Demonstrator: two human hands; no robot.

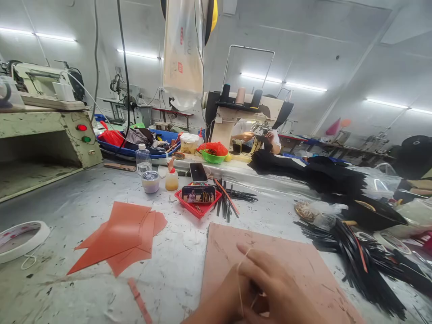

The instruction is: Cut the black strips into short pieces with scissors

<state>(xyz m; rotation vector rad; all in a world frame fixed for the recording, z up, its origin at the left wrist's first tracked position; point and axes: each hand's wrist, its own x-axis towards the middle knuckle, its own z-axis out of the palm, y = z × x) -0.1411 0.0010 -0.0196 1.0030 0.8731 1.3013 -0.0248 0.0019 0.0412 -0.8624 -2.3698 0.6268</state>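
Note:
My right hand point(280, 281) and my left hand point(231, 288) are close together over a pinkish-tan board point(303, 256) at the bottom of the view. A thin pale band point(240, 285), perhaps elastic or thread, is stretched between them and passes over a finger of my right hand. The right fingers bend inward toward the left hand. My left fingers curl and are partly hidden behind the right. Left of the hands lies a narrow orange-brown strip point(138, 299). Beyond it is a pile of orange-brown cut sheets point(118, 231).
A phone point(198, 194) leans in a red basket point(199, 212), near a bottle point(143, 157) and a glue bottle point(172, 181). Bundled black strips point(357, 252) lie right; a tape roll point(43, 234) lies left. Behind a sewing machine point(222, 121), a person point(275, 139) works.

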